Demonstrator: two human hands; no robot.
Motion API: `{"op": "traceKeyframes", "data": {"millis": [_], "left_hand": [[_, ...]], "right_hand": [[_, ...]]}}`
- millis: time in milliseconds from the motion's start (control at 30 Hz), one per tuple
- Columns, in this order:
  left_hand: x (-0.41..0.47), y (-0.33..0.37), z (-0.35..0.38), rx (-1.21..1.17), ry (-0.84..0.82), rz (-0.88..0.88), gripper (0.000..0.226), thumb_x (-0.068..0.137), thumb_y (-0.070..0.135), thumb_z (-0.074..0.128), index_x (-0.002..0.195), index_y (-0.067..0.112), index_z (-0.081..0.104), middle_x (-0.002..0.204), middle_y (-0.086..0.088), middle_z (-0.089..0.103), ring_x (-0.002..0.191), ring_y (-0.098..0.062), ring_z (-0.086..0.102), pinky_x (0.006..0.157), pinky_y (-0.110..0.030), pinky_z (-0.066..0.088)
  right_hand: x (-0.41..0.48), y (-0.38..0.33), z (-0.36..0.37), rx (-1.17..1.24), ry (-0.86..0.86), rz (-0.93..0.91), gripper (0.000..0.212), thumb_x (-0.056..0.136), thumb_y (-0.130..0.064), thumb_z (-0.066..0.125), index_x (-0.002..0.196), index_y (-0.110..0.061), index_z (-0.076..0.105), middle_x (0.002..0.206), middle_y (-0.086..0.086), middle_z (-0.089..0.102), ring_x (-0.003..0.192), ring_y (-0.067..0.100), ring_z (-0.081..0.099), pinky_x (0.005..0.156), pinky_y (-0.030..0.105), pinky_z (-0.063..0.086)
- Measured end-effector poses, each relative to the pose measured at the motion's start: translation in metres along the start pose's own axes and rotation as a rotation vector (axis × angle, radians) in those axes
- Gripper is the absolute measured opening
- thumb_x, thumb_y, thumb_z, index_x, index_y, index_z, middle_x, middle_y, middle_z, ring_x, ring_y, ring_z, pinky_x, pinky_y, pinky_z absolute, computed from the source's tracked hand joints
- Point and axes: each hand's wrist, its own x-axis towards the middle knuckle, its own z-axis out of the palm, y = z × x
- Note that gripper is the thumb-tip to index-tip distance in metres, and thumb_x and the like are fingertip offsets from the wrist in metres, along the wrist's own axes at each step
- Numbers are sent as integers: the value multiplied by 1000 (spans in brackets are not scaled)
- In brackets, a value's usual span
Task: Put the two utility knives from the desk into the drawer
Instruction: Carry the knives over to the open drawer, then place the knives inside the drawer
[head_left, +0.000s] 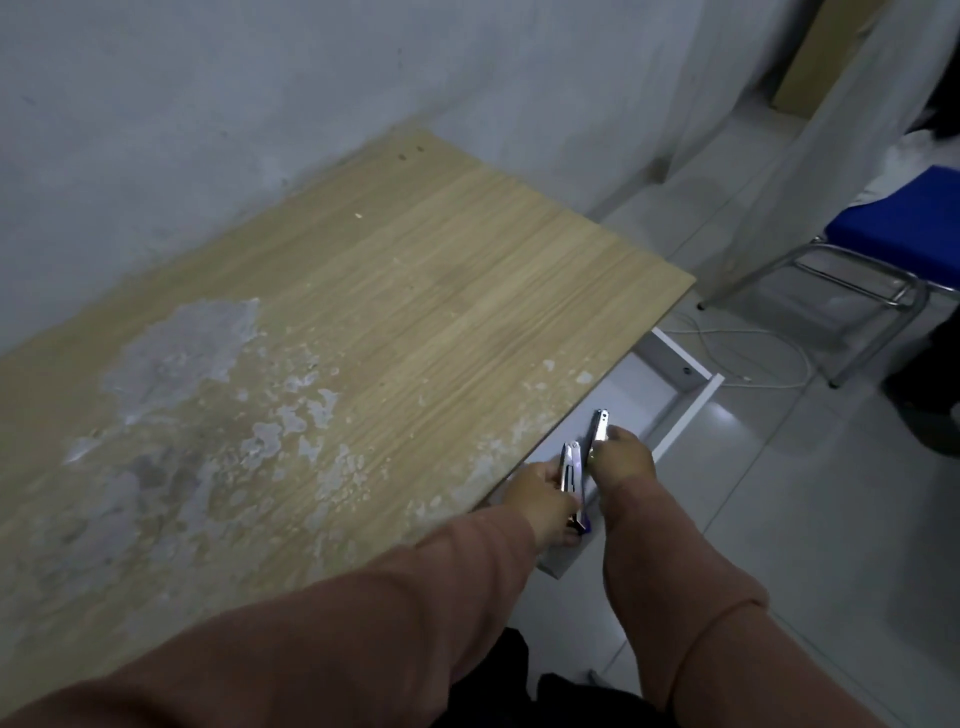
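Observation:
My left hand (540, 499) grips a silver utility knife (570, 467) with a bit of purple at its lower end. My right hand (621, 457) grips a second silver utility knife (598, 428), its tip pointing away from me. Both hands hover over the open white drawer (680, 410), which is pulled out from under the desk's right edge. The wooden desk (363, 312) carries neither knife. Both arms wear brownish-pink sleeves.
The desk top has peeled, whitish worn patches on its left and front. A blue-seated metal chair (893, 244) stands to the right on the tiled floor, with a white cable (753, 358) lying beside the drawer. A grey wall runs behind the desk.

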Motion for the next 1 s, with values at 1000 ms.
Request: {"op": "traceKeyframes", "data": {"millis": [1000], "left_hand": [[-10, -15, -12, 853, 479, 564, 71, 85, 29, 49, 147, 23, 16, 161, 1, -1, 147, -19, -4, 121, -38, 3]], "right_hand": [[-33, 27, -6, 488, 91, 248, 57, 72, -48, 47, 111, -9, 59, 111, 18, 63, 99, 38, 61, 92, 47, 48]]}}
